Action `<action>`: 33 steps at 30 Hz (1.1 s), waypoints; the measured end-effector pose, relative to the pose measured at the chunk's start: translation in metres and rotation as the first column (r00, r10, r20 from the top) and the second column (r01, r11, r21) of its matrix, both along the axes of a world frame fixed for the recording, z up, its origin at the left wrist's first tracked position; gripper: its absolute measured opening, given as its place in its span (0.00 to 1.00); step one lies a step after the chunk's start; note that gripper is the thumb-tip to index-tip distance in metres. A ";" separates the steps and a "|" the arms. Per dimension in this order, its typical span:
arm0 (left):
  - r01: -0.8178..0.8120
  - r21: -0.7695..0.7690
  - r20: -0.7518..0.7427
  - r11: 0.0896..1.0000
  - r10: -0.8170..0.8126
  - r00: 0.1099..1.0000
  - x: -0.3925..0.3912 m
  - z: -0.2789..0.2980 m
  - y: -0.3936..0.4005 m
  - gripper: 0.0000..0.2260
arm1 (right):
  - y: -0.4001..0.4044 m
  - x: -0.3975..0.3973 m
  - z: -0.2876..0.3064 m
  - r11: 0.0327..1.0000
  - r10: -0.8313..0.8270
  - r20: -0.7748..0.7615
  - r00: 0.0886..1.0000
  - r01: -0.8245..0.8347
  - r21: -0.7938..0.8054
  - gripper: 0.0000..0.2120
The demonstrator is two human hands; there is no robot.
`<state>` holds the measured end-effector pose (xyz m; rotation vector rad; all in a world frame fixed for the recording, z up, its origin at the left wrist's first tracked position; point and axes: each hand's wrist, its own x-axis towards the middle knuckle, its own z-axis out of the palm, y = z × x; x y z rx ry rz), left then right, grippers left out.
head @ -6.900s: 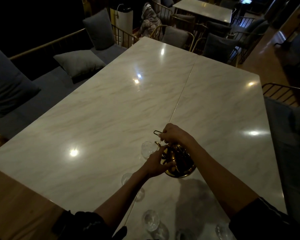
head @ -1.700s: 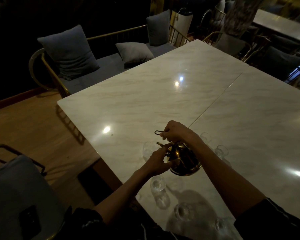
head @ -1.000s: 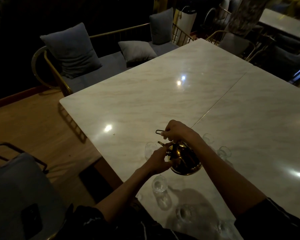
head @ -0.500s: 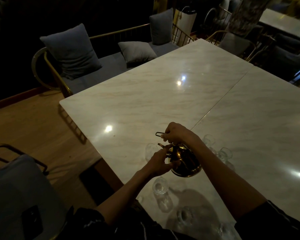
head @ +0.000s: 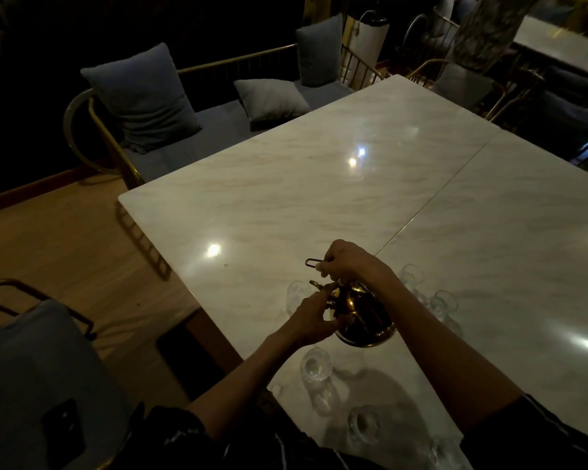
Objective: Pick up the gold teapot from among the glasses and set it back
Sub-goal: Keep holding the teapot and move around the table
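1. Presently, one gold teapot [head: 362, 315] sits low over the marble counter [head: 286, 198], in among the glasses; whether its base touches the counter cannot be told.
2. Right hand [head: 348, 262]: fingers curled round the teapot's top handle, directly above the pot. A thin wire loop [head: 311, 262] sticks out past the knuckles, on the pot's far-left side.
3. Left hand [head: 314, 320]: fingers curled against the pot's left flank, pinching at a fitting near the spout; exact hold is too dim to read.
4. Glasses counted: six clear ones visible. One [head: 295, 295] just left of the pot, partly behind the left hand. Two to the pot's right, [head: 410, 276] and [head: 444, 301], close together. One [head: 316, 364] just nearer than the pot, under the left wrist. One [head: 364, 424] nearer again. One [head: 443, 454] at the frame's lower edge, blurred.
5. Beyond the pot, past the counter's far-left edge: one gold-framed sofa [head: 218, 130] with three grey cushions.
6. Well left of the pot, one chair seat bearing one dark phone [head: 63, 432].
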<state>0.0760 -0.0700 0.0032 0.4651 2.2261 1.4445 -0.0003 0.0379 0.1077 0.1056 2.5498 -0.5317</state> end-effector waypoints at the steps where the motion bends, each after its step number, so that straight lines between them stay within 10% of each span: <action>1: -0.001 0.003 0.003 1.000 0.001 1.000 0.000 0.000 0.000 0.32 | 0.000 0.000 0.000 1.000 0.002 0.000 1.000 -0.002 0.002 0.14; 33: 0.001 0.018 -0.010 1.000 -0.001 1.000 -0.013 -0.012 0.010 0.30 | 0.008 -0.011 -0.005 0.999 0.040 0.007 0.999 -0.040 0.016 0.14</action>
